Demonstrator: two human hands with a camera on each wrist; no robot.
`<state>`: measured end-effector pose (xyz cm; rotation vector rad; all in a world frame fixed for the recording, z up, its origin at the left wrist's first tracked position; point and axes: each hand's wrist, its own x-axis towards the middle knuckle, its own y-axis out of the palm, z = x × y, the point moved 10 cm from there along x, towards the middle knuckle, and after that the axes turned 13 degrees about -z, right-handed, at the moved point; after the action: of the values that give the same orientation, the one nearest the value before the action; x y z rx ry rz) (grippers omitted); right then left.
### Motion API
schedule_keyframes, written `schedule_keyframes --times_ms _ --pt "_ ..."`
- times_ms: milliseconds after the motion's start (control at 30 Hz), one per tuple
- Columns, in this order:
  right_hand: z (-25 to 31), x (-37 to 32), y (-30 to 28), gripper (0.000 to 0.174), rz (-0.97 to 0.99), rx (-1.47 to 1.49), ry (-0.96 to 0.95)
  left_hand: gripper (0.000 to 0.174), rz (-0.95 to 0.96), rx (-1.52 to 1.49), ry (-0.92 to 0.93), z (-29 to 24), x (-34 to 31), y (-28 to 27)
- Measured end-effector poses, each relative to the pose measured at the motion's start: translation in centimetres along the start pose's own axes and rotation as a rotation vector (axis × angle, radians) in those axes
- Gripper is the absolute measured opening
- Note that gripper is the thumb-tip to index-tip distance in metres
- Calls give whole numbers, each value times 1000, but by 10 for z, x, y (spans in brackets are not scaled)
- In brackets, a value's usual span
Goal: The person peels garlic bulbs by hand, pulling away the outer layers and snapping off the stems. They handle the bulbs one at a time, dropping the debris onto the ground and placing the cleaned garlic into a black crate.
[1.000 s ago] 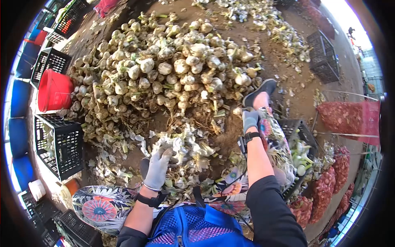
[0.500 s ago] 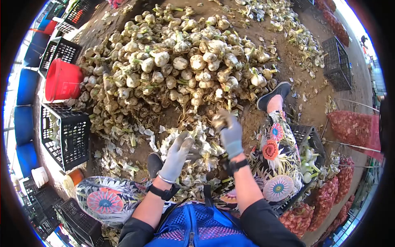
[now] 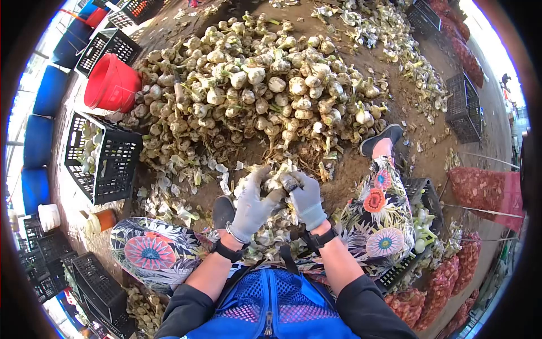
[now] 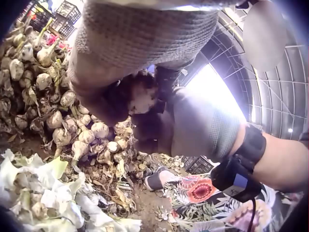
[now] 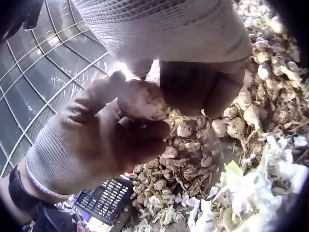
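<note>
Both hands wear grey-white gloves with dirty fingers and meet above loose garlic skins [image 3: 270,234]. The left hand [image 3: 250,211] grips a soil-stained garlic bulb [image 5: 142,100], its thumb and fingers on either side in the right wrist view. From the other side the right hand [image 3: 307,203] holds the same bulb, fingers curled against it. The left wrist view shows the bulb [image 4: 142,99] in shadow between the left hand [image 4: 140,46] and the right hand [image 4: 195,121]. Part of the bulb is hidden by fingers. Just beyond lies a large heap of garlic [image 3: 259,85].
A red bucket [image 3: 113,83] and a black crate [image 3: 117,164] stand left of the heap. Beside the right leg is another crate [image 3: 416,195] with trimmed garlic. Filled red net bags [image 3: 477,189] lie at the right. The person's feet flank the skins.
The right hand came back from beside the right foot with a bulb and moved in to the left hand. Both hands now hold the bulb. The head view has shifted slightly.
</note>
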<state>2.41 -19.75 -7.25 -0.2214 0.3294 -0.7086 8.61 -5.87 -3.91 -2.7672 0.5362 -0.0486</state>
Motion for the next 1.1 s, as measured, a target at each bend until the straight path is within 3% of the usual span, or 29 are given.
schedule_keyframes --times_ms 67,100,133,167,267,333,367,400,467,567,633,700,833,900,1000,1067,1100 --pt "12 -6 -1 22 -41 105 -7 53 -11 -389 -414 27 -4 4" --pt "8 -10 -2 22 -25 160 100 53 7 -473 -556 25 -7 1" --pt "2 -14 -2 23 -9 214 205 53 4 -476 -555 25 -8 -1" --pt "17 -10 -5 23 -28 222 13 52 30 -469 -493 19 -7 0" --pt "12 -8 -6 23 13 176 38 49 92 -414 -426 20 -10 10" --pt "8 -7 -2 25 44 95 27 48 86 87 156 -23 -4 2" --pt "13 -11 -4 25 51 100 84 47 113 -146 -77 -4 -8 7" --pt "16 -14 -5 26 60 104 140 47 110 -147 -77 0 -9 6" --pt "24 -19 -8 25 44 120 127 49 116 -401 -332 20 -14 8" --pt "16 -18 -13 23 37 91 53 49 109 -470 -367 25 -12 7" --pt "10 -16 -14 23 47 45 -10 48 92 -417 -303 15 -11 4" --pt "15 -17 -4 28 116 398 132 48 75 -364 -239 9 -10 3" --pt "16 -15 -5 30 125 366 140 50 58 -405 -290 11 -10 3" --pt "16 -20 -3 27 193 418 272 50 60 -397 -278 8 -11 1" --pt "0 -20 0 28 170 568 350 55 60 -104 -137 -2 -5 -2" --pt "-26 -15 -4 28 100 416 275 59 87 -21 -21 -3 -6 5" --pt "-28 -18 -13 27 35 414 433 61 112 -27 4 -7 -8 12"
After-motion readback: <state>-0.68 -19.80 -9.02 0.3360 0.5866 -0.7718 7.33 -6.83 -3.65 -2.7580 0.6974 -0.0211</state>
